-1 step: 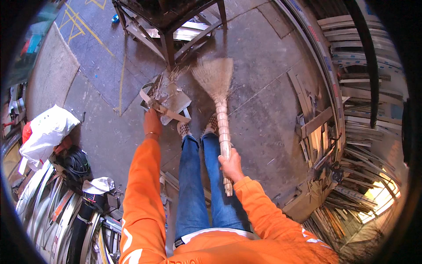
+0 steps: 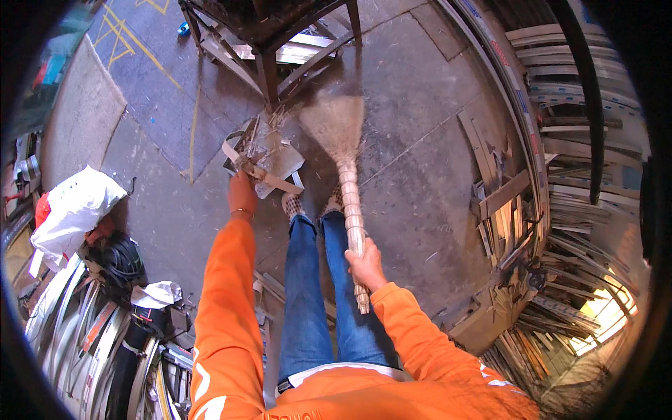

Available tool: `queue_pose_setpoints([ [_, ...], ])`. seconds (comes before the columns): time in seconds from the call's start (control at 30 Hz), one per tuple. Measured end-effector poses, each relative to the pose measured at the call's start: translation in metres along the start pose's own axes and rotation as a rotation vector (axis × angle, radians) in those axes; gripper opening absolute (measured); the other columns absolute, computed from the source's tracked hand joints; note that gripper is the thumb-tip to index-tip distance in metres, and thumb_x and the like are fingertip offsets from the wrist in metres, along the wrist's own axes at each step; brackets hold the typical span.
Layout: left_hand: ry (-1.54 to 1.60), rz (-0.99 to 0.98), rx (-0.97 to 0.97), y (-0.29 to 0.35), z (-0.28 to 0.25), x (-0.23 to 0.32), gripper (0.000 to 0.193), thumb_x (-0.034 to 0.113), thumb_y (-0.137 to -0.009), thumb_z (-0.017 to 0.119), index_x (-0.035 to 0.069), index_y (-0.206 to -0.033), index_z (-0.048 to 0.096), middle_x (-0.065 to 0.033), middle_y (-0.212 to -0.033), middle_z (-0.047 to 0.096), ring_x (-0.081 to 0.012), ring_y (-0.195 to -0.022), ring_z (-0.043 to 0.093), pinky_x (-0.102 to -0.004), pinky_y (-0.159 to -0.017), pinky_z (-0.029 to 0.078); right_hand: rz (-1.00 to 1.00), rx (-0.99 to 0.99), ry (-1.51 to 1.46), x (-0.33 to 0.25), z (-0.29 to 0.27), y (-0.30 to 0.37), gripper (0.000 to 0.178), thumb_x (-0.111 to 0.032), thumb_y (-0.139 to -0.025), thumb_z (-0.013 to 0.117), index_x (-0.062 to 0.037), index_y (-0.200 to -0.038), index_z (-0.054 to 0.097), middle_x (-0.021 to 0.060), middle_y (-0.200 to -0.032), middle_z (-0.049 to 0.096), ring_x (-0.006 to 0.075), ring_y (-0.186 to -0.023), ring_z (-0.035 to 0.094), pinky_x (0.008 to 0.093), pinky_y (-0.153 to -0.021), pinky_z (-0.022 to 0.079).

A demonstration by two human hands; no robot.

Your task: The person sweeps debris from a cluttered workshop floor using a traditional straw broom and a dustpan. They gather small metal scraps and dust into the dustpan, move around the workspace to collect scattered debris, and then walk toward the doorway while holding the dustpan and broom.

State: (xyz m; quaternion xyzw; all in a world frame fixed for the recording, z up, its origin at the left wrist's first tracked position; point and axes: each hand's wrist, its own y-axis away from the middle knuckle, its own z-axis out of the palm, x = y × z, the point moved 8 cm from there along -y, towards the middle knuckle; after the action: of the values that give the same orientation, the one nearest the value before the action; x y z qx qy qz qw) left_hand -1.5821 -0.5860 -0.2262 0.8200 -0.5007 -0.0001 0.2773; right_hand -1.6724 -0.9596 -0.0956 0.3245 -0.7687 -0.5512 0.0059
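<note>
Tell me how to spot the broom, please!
Find the dark, long-legged stand at the picture's top. Just below it, against the grey floor, is the broom, held in the right hand. Unlike the flat strip at the left hand, it has a pale, ringed handle spreading into a wide fan of bristles.

Broom (image 2: 352,199) bristles are blurred, tips not resolved. Right shoe (image 2: 330,201) is partly covered by the handle. Right hand (image 2: 366,264): finger ends are hidden around the handle. Left hand (image 2: 241,192): fingertips are hidden at the pale strip (image 2: 282,184). Bench (image 2: 267,77) is cut off by the upper edge. Scraps (image 2: 278,120) can't be identified, too small.
</note>
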Motion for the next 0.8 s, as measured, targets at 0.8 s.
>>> queue_pose_setpoints([
  [0.8,-0.034,0.001,-0.092,-0.006,-0.022,-0.015,0.03,0.015,-0.087,0.066,0.007,-0.111,0.051,-0.016,-0.107,0.063,-0.0394,-0.1,0.061,-0.0511,-0.079,0.051,-0.2,0.082,0.256,0.021,-0.004,0.007,0.035,-0.013,-0.082,0.072,0.0028,-0.106,0.052,0.0173,-0.079,0.066,0.0262,-0.059,0.067,0.0396,-0.055,0.055],
])
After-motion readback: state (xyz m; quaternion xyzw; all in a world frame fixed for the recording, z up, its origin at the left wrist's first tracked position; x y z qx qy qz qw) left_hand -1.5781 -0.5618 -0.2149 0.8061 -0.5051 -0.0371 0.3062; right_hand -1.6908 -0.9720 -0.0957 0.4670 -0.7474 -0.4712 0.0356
